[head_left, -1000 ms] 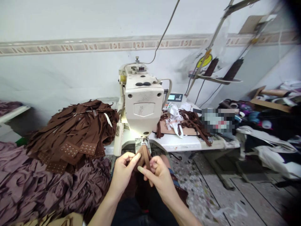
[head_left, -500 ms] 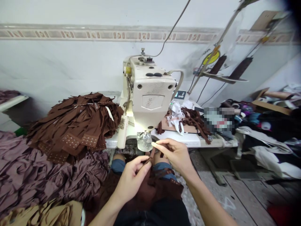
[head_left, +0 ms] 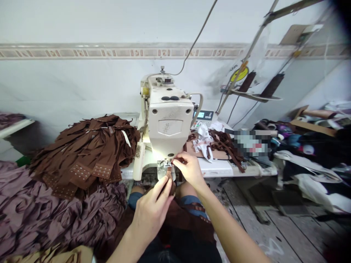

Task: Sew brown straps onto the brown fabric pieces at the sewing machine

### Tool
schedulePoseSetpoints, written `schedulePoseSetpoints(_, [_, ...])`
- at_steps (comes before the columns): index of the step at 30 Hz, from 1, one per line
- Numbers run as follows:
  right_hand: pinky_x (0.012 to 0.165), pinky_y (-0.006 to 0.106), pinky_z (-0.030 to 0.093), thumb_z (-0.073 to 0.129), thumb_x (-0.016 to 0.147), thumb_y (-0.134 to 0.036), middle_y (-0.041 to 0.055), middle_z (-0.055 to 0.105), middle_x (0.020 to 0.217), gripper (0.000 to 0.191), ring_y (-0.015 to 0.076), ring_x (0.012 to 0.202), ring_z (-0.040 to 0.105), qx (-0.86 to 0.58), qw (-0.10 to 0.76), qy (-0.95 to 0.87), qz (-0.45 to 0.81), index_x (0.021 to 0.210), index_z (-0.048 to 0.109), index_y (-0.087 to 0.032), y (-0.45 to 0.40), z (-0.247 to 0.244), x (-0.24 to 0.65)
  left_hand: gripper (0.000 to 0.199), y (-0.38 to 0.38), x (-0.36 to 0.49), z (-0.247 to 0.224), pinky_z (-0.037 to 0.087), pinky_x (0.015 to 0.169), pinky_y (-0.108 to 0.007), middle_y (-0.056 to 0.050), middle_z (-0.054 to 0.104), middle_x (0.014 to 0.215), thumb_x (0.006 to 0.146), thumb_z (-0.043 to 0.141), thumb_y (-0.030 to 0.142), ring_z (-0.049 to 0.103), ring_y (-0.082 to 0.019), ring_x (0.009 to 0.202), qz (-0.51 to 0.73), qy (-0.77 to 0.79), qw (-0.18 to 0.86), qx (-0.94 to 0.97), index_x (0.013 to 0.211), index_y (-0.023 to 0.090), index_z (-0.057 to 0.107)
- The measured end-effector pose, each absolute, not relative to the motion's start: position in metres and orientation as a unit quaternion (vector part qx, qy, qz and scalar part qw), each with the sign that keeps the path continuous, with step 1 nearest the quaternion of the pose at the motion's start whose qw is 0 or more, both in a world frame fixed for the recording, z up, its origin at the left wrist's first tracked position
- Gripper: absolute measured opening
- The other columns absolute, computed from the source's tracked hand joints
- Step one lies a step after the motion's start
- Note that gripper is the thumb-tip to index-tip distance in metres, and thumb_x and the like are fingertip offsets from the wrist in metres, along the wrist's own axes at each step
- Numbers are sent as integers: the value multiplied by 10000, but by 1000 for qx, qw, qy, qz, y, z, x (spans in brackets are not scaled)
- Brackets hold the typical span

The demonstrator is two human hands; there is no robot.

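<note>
Brown fabric strap (head_left: 170,176): long axis upright, pinched in left hand (head_left: 149,215); right hand (head_left: 189,171) lay just beside it, nearer the presser foot (head_left: 163,164), hands nearly together.

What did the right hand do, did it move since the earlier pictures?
Yes. The right hand moved up and toward the middle. It now sits just right of the presser foot, closer to it than a moment ago.

We see a white laminate desk (head_left: 216,168) carrying a cream industrial sewing machine (head_left: 170,126) and, to its right, a flat tan board (head_left: 193,149) under a tangle of brown fabric straps (head_left: 225,146) and white elastic pieces (head_left: 203,137).
</note>
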State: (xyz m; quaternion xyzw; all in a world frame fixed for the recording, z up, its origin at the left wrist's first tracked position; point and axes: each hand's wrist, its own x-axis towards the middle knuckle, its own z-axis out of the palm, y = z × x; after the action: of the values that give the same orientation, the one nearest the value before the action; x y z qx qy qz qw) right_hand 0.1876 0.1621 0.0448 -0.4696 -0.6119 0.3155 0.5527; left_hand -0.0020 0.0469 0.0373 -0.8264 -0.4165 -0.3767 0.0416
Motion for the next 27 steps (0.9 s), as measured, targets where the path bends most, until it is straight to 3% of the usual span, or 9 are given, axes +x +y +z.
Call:
schedulePoseSetpoints(5, [703,322,506,707,770,-286,66,769,829,127,219,738,661,-466,533,-635,309,784,793,-193,181,40,188,554,50,5,36,643,1040,-332,-125,704,1472,1072,584,164,747,-258,1264,-376,-439,64,-813,1613,240,493])
schedulePoseSetpoints(12, [780,352,528,690,722,-223,63,781,813,125,254,793,672,-487,539,-618,302,791,793,-209,200,35,184,499,60,23,35,692,888,-316,-142,685,1497,1077,562,211,781,-277,1184,-357,-483,88,-795,1575,216,531])
schedulePoseSetpoints(17, [751,359,556,738,773,-349,77,805,834,172,260,786,703,-486,553,-588,334,828,800,-198,197,32,181,514,59,33,31,695,793,-319,-168,670,1511,1076,561,214,815,-277,1059,-346,-503,109,-785,1586,187,511])
schedulePoseSetpoints(24, [646,319,553,713,917,-588,65,774,812,415,230,723,686,-482,559,-547,395,961,790,-182,158,15,191,569,50,13,34,667,976,-371,-162,592,1600,1075,552,194,730,-304,1286,-344,-472,49,-810,1634,192,445])
schedulePoseSetpoints(27, [637,300,545,695,932,-671,35,731,756,484,219,718,673,-476,483,-563,473,951,797,-199,131,-2,203,523,45,-6,37,601,1102,-353,-126,592,1607,1091,530,181,688,-257,1355,-370,-439,-33,-818,1609,239,486])
